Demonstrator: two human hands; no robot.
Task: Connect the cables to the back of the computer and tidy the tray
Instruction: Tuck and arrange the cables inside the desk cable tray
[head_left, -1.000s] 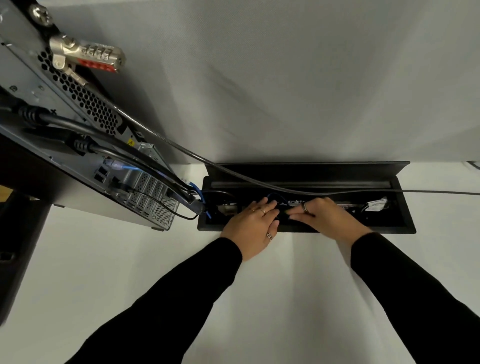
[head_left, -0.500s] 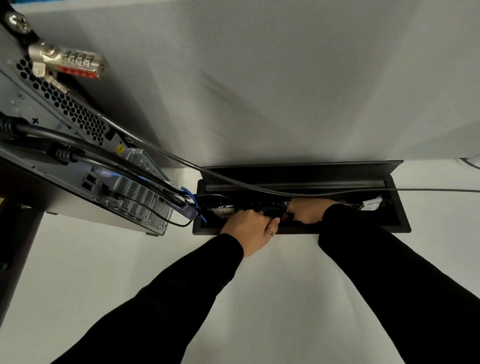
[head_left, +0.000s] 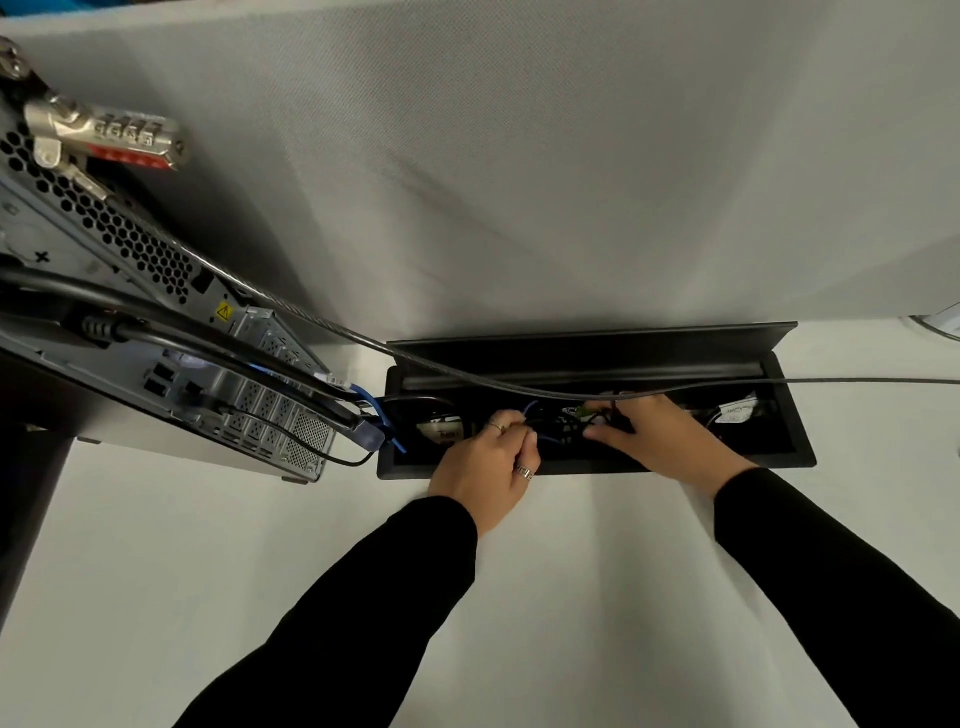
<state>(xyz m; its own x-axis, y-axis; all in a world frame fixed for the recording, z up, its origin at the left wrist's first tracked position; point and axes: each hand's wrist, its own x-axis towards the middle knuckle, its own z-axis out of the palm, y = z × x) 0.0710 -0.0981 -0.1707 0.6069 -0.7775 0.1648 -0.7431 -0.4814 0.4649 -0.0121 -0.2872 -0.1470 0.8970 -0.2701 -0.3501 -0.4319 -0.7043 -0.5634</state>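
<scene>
Your right hand (head_left: 670, 441) has slid back out toward the middle of the tray (head_left: 789, 457) – fingers curled into the black cables (head_left: 569, 428), grip unclear. Your left hand (head_left: 488, 462) now pinches the blue cable (head_left: 531, 408) beside it – tidying is under way, the computer (head_left: 156, 332) already cabled.

Dim, soft even light, shadowed tray (head_left: 597, 470) interior, wide-angle edge bending, slight blur

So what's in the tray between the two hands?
In the head view, a tangle of dark cables with a blue cable fills the gap between the left hand and right hand, inside the tray.
</scene>
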